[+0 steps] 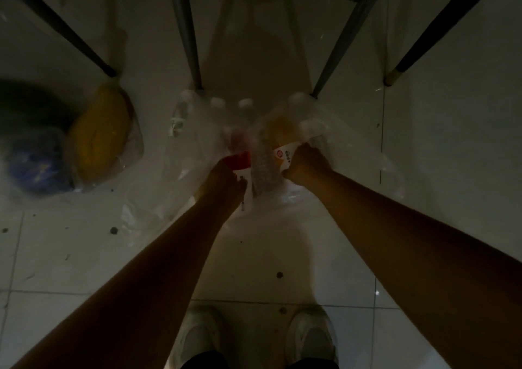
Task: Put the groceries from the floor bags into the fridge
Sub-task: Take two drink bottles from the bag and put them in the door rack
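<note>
both our hands down in the clear plastic bag [324, 131] on the floor

our left hand [223, 183] is wrapped around a red-labelled bottle [238, 159], our right hand [306, 164] around an orange-labelled bottle [282, 142], both inside the bag; a clear ribbed bottle [262, 168] lies between them and white caps [245, 104] show at the bag's far end. left of the bag sits another bag with a yellow fruit [100, 134]. chair legs [189, 35] stand beyond the bag.
</note>
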